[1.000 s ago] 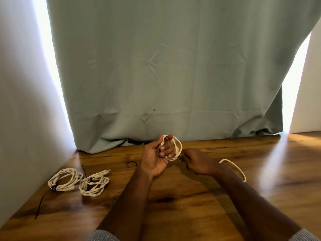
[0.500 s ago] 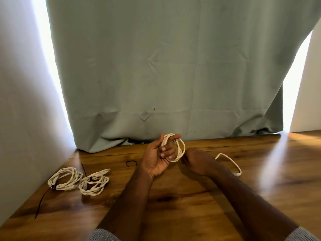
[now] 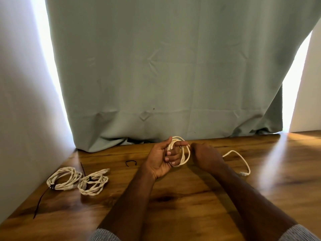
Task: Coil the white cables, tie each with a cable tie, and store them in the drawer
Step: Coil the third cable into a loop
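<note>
A: From the head view, we see the left hand [image 3: 160, 160], palm up, with its fingers curled through the white cable [image 3: 182, 154], loops wound around them and the thumb raised beside the coil.

B: And the right hand [image 3: 205, 156]?

A: We see its back, fingers bent at the strand where it leaves the coil; it looks like a pinch, though the fingertips are hidden from us. The loose tail [image 3: 240, 160] arcs to the right and lies on the wooden table [image 3: 191, 202].

B: We also see two tied coils at the left of the table: the left coil [image 3: 64, 179] and the second coil [image 3: 93, 182], just beside each other, each bound with a black cable tie [image 3: 52, 186]. A small black loop [image 3: 130, 162] lies near the green curtain [image 3: 173, 66].
</note>
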Demonstrator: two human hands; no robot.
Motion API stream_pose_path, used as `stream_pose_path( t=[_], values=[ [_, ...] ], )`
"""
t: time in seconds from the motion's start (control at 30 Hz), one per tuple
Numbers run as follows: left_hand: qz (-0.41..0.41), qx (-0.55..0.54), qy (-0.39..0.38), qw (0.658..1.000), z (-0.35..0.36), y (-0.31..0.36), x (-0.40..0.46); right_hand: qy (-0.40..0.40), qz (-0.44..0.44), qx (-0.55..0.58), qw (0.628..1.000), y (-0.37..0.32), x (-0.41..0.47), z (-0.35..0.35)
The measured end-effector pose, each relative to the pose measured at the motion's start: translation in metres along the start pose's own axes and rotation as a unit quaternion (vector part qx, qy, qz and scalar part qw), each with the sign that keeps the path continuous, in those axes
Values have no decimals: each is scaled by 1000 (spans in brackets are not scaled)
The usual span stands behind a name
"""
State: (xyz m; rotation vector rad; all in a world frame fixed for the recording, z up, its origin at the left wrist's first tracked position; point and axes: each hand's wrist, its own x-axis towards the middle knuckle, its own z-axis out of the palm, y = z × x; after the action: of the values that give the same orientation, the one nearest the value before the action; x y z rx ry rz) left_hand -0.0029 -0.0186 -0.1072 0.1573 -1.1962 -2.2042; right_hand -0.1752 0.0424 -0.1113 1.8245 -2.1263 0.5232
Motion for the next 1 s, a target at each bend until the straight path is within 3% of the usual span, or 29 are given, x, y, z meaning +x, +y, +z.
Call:
stream_pose_path(
  t=[0.3,0.43,0.63,0.8,1.0],
  values=[
    [109,-67,92,987,-7,7,2,-86,-87,46,991,-17,0,4],
    [138,-69,130,979,-11,9,4,-64,-92,30,993,-16,0,-1],
    [147,-71,128,978,-13,9,5,-49,-82,17,995,-9,0,-3],
    [177,-64,169,968,-15,10,6,-135,-110,22,985,-22,-2,-3],
    [205,-17,214,955,-22,11,6,-181,-183,47,965,-35,-8,-15]
  ],
)
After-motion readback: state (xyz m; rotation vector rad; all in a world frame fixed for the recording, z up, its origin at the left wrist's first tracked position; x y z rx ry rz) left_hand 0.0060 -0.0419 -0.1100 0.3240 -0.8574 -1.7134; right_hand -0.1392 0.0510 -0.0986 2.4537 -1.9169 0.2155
